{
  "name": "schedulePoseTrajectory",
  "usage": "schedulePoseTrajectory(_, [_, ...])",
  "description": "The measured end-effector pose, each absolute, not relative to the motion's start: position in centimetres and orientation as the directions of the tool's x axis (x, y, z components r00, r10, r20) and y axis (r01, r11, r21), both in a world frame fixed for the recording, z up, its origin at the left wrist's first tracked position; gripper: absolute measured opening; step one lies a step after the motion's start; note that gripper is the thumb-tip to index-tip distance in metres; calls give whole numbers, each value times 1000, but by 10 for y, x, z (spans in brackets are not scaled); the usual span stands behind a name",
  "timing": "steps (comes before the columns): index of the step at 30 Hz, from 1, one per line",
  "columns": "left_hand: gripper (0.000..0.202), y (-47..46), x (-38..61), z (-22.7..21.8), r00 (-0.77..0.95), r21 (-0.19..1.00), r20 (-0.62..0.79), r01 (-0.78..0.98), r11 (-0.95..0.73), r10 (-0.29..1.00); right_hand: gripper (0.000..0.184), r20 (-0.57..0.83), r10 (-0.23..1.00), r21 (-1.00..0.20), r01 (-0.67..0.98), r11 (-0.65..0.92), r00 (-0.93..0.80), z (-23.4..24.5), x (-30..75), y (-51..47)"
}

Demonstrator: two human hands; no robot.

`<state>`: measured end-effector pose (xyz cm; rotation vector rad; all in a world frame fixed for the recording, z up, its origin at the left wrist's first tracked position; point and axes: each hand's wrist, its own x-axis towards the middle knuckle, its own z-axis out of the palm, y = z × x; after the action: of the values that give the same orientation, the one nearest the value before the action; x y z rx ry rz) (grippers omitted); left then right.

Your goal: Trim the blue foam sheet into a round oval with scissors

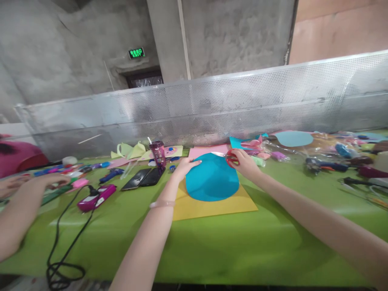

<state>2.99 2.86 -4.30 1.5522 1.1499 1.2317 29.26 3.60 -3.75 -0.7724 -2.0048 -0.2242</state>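
A rounded blue sheet (211, 180) lies on a yellow sheet (212, 204) in the middle of the green table (212, 246). My left hand (186, 166) grips the blue sheet at its upper left edge, fingers curled over it. My right hand (244, 161) is closed round the red handles of a pair of scissors (228, 157), whose blades point left along the sheet's top edge.
A purple cup (159, 153), two dark phones (142, 178), a pink glue gun (96, 198) with a black cord (65, 246), and pens lie left. Another person's arm (18, 210) reaches in at the left. Craft scraps and tools crowd the right, before a perforated metal panel (242, 105).
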Motion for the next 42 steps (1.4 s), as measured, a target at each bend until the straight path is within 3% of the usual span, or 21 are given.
schedulePoseTrajectory(5, [42, 27, 33, -42, 137, 960, 248, 94, -262, 959, 26, 643, 737, -596, 468, 653, -208, -40, 291, 40])
schedulePoseTrajectory(9, [42, 24, 36, -42, 145, 959, 241, 119, -258, 960, 24, 488, 823, -757, 328, 565, -290, -39, 292, 40])
schedulePoseTrajectory(17, [41, 26, 35, -43, 138, 981, 192, -45, -188, 972, 24, 480, 873, -841, 238, 485, -84, -25, 293, 31])
schedulePoseTrajectory(22, [43, 33, 31, -48, 85, 979, 202, 14, -204, 976, 25, 498, 867, -842, 254, 476, 25, -19, 301, 31])
schedulePoseTrajectory(26, [43, 37, 28, -47, -110, 937, 350, 19, -350, 930, 28, 479, 877, -851, 234, 469, -15, -19, 307, 34])
schedulePoseTrajectory(31, [47, 39, 26, -44, -257, 905, 417, 27, -425, 872, 30, 417, 899, -860, 262, 437, -129, -21, 313, 34])
schedulePoseTrajectory(42, [46, 39, 25, -41, -320, 903, 393, -44, -428, 862, 27, 422, 874, -825, 298, 481, -241, -21, 307, 27])
